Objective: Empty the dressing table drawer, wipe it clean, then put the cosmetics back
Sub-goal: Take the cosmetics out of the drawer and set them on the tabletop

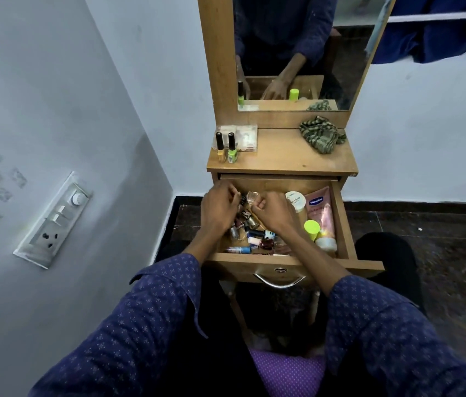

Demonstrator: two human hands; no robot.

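Lying open at the frame's centre, the drawer (pixel 340 224) is crowded with nail polish bottles (pixel 257 236), a pink tube (pixel 322 216) and a white jar (pixel 296 200). Two bottles (pixel 226 147) and a green cloth (pixel 322 133) sit above on the tabletop (pixel 283 156). Loose bottles could tip or roll, I judge, if knocked while others are lifted. Both wrists bend down into the drawer; the left hand (pixel 217 209) and right hand (pixel 273 212) are curled tight, contents hidden.
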